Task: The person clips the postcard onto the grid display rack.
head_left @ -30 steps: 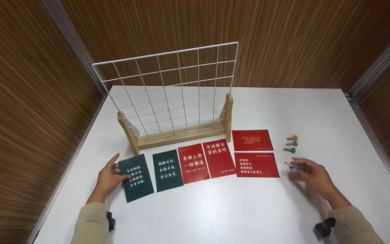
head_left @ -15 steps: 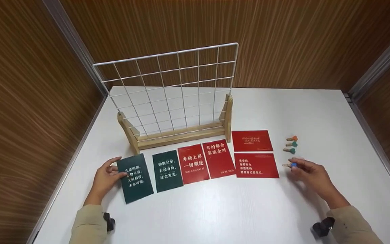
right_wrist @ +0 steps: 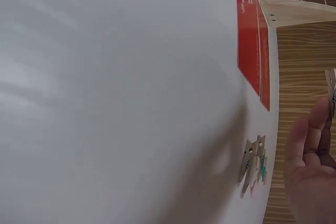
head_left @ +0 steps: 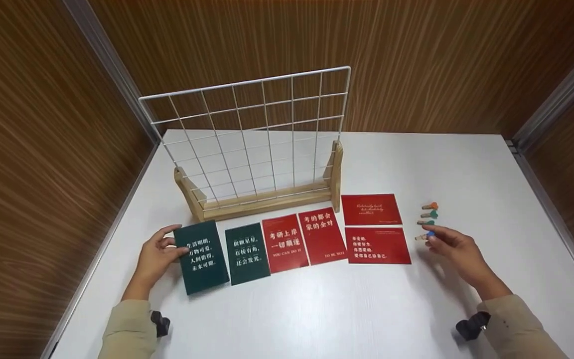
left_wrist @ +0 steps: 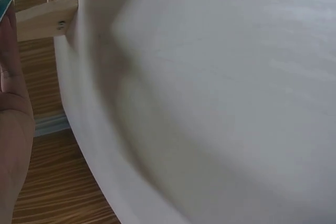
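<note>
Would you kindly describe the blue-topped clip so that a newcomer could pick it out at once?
From the white wire grid, go right, past the red cards, to the person's right hand. Pinched there is the blue-topped clip, small and wooden. It alone shows a blue top and is held, while the other clips lie on the table.

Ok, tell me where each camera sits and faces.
Head: on the head, facing forward and down at table and wire grid; left grip, right grip and sleeves show.
Left wrist: on that wrist, facing across the table; left grip, holding green card, at left edge.
Right wrist: likewise, across the table; right grip, pinching clothespin, at right edge.
Head and right wrist share the red cards.
</note>
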The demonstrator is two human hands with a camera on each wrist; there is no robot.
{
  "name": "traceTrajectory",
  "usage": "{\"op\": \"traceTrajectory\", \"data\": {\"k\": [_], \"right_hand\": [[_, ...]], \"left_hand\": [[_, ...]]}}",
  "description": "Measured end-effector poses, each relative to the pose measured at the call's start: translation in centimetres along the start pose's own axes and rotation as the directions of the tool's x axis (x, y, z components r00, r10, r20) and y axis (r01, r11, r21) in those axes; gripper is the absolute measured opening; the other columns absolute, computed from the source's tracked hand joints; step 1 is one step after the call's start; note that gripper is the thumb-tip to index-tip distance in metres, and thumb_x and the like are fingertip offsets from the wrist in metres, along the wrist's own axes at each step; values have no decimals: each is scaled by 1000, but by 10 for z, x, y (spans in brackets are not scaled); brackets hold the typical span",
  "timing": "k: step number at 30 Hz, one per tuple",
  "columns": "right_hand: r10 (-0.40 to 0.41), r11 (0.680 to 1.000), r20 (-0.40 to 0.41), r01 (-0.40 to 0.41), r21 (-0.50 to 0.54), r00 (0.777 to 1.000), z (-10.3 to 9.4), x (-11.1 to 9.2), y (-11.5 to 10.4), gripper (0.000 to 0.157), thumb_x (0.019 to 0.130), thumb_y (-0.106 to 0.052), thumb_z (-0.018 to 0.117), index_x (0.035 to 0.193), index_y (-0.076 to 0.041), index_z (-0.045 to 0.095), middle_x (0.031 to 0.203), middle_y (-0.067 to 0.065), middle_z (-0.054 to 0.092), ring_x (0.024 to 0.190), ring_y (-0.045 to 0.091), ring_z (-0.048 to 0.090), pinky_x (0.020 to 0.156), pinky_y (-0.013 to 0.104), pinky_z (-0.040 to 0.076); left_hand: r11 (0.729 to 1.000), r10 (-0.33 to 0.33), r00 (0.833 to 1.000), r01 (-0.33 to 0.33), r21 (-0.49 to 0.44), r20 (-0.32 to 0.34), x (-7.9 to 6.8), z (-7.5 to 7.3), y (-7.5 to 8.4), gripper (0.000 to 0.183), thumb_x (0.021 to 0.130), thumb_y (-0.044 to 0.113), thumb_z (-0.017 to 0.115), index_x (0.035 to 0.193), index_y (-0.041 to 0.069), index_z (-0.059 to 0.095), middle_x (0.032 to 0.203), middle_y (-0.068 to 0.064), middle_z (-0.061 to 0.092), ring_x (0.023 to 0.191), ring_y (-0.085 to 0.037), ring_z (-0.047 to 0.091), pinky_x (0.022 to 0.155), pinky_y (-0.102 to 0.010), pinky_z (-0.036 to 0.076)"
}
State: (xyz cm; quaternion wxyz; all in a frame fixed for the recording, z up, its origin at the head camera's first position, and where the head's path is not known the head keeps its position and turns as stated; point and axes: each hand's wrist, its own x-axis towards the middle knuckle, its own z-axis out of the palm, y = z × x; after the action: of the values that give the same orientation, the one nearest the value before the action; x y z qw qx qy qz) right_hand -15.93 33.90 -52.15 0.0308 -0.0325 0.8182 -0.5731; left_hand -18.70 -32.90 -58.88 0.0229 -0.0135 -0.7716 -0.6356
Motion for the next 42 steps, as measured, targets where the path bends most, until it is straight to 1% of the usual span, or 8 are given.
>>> {"op": "traceTrajectory", "data": {"k": [3,8,10,15,18,24,29,42], "right_hand": [[-21,1000,21,21,17,1000,0,4,-6,40,86,-22,53,122,-5,47,114,12,50,94,27,53,75,27,46],[-35,999,39,34,21,999,-3,11,-17,40,86,-21,53,122,-6,48,114,16,49,91,25,53,75,35,46],[-33,999,39,33,14,999,-5,14,-21,40,85,-22,54,121,-6,49,114,18,48,90,20,54,75,34,46],[-64,998,35,64,-6,997,-10,23,-31,39,85,-23,53,121,-6,49,116,11,50,93,17,55,74,28,46],[-104,995,51,104,2,993,-13,27,-38,38,86,-20,52,121,-6,49,115,9,52,95,23,55,76,24,45],[-147,989,61,147,2,987,-14,36,-51,35,86,-20,52,119,-7,51,105,13,54,89,26,54,75,24,46],[-173,984,58,175,-24,983,-16,42,-62,35,86,-20,52,118,-7,51,100,12,56,86,22,55,73,23,46],[-206,978,58,207,-27,977,-14,58,-98,33,85,-19,53,117,-8,54,98,15,55,83,18,56,72,24,47]], "left_hand": [[997,14,999,-11,77,-36,14,-1,-19,66,66,20,74,124,24,44,88,-13,60,73,-26,62,56,-33,50],[998,25,1000,-25,51,5,17,5,4,63,69,15,71,125,22,43,89,-11,59,75,-23,62,59,-30,50],[1000,13,999,-13,-6,30,14,9,27,63,71,8,69,127,19,41,90,-13,58,76,-23,61,61,-31,50],[997,25,999,-21,-71,47,15,20,57,63,71,4,68,127,16,41,90,-14,58,76,-24,61,61,-32,50],[997,64,997,-63,-38,36,16,27,66,60,71,7,68,125,15,43,90,-14,59,76,-25,61,61,-30,50],[996,77,997,-77,35,7,8,49,121,61,69,9,71,124,11,44,86,-16,57,69,-22,59,61,-33,50],[996,86,996,-86,37,6,12,59,143,58,68,8,71,121,16,48,87,-13,57,67,-18,53,65,-29,49],[963,263,963,-266,45,56,30,87,187,55,71,7,68,121,15,47,88,-13,57,74,-23,60,69,-29,49]]}}
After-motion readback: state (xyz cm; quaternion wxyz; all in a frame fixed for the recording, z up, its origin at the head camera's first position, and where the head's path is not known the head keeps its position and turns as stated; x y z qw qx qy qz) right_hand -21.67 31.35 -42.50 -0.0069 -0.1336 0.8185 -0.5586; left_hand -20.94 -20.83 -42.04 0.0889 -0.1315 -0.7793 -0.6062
